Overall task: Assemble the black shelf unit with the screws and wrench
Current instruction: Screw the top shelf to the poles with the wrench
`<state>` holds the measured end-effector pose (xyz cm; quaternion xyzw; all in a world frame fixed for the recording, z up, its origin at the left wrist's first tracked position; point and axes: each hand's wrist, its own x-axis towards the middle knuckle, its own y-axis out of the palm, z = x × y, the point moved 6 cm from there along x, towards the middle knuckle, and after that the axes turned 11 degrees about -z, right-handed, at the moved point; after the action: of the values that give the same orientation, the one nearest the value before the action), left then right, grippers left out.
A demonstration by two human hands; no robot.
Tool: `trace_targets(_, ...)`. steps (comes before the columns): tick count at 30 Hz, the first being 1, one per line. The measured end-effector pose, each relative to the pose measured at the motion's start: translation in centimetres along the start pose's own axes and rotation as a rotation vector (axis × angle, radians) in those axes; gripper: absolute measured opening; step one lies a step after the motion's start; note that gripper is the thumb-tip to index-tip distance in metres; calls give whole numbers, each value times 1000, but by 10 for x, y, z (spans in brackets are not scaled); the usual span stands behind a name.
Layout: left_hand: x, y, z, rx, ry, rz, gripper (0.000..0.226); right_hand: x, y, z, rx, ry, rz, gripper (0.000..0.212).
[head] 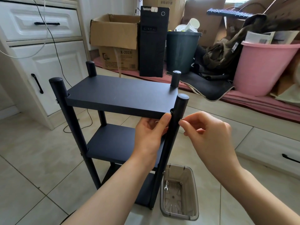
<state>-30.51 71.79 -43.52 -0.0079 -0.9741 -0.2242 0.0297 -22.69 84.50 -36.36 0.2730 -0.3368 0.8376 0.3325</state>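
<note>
At front-right post (172, 135) | left hand (149, 135) grip closed around post | right hand (209, 133) pinching probable screw (181, 120)

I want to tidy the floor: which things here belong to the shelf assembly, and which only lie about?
For the job: black shelf unit, screw in right hand, wrench in clear bin.
Lying about: computer tower, cardboard boxes, pink bucket, dark bin.

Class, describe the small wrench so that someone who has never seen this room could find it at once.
Start at the black shelf unit standing on the tiled floor. Beside its near right post sits a clear plastic bin. The wrench lies inside it against the left wall: a small, flat, silvery tool, the largest loose item visible in the bin.
</note>
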Motion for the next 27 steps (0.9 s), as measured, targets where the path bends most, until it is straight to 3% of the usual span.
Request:
trace_targets(4, 1, 0, -1, 23, 6, 10, 60, 1, 0, 6, -50, -66, -27, 8)
trace_targets(13, 1, 1, -3, 38, -48, 34, 58, 10, 3, -18, 200, 241, 27, 24)
trace_targets(17, -4, 1, -8, 86, -50, 32, 50, 6, 4, -11, 92, 62, -7, 16)
trace_targets(19, -8, -1, -12, 191, -49, 63, 33, 3, 4, -8, 65, -1, -16, 11)
trace_targets(21, -15, -6, -24, 403, 100, 91, 10, 4, 4, -11, 67, 0, -6, 9)
trace_targets(23, -25, -12, -48, 663, 455, 12, 12, 4, 6, -13, 60, -9, 6, 8)
trace_targets(25, -40, -8, -77, 747, 798, -87, 17, 3, 7, -12, 60, -32, 2, 8)
trace_targets(27, -41, 3, -92, 800, 975, -79, 19, 3, 6, -11, 61, -51, -11, 7)
